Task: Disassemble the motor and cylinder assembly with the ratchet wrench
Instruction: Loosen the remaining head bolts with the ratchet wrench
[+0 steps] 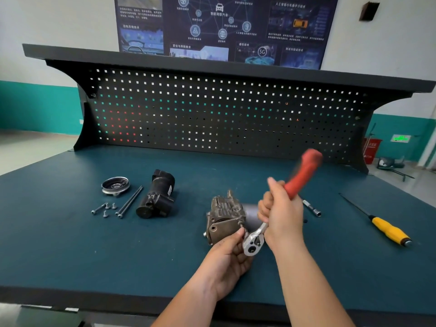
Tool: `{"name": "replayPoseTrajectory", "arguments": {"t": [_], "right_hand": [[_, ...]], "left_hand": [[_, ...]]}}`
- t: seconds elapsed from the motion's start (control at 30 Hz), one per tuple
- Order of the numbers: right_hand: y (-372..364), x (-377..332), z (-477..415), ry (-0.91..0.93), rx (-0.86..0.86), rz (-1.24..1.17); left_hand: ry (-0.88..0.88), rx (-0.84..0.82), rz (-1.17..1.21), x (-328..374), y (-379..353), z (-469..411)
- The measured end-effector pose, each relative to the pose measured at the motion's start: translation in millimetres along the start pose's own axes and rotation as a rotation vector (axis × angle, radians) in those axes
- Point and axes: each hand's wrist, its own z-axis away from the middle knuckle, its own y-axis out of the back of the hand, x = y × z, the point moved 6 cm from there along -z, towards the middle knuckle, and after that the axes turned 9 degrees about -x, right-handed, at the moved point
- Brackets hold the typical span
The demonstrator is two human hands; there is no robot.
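Item: motor and cylinder assembly (224, 218), grimy metal housing with a pale cylinder behind it, lying on the bench mat right of centre, near the front edge.

Left hand (227, 258): palm up below the housing, thumb and forefinger pinching at a bolt on the housing's near right corner, beside the wrench head; the other fingers curl loosely.

Right hand (282, 213): fingers wrapped tight round the lower part of the red handle of the ratchet wrench (253, 241). Chrome head sits at the housing's corner, just beside the left fingertips; the handle rises up and to the right, its top blurred. This hand hides part of the cylinder.

Loose parts, left of the assembly and well apart from it: black motor body (157, 197) lying on its side; two long through-bolts (131, 201) side by side just to its left; round metal end cap (115, 185) further left; several short screws (103, 208) scattered below the cap.

Right side: extension bar (312, 208) just beyond the right hand; yellow-handled screwdriver (387, 228) further right, lying diagonally.

Surface: dark teal workbench mat (70, 244) with a black front edge.

Backing: black pegboard (212, 114) under a shelf; dark blue poster (221, 27) on the white wall above. Teal band along the lower wall.
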Motion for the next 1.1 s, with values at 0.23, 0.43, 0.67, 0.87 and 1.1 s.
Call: {"name": "replayPoseTrajectory", "arguments": {"t": [0.23,0.43,0.67,0.87,1.1], "right_hand": [[-72,16,-7,-0.125,-0.554,0.761],[-92,35,7,-0.076,-0.749,1.023],[-55,19,1,-0.095,-0.455,0.419],[10,6,2,0.013,0.052,-0.153],[48,22,20,-0.023,0.332,-0.407]], "left_hand": [[-0.004,-0.030,-0.010,-1,0,-2],[-0.016,-0.061,0.015,0,-1,1],[-0.013,-0.047,0.016,1,0,-1],[-0.018,-0.007,0.010,-1,2,-3],[-0.052,0.007,-0.002,-1,3,-3]]}}
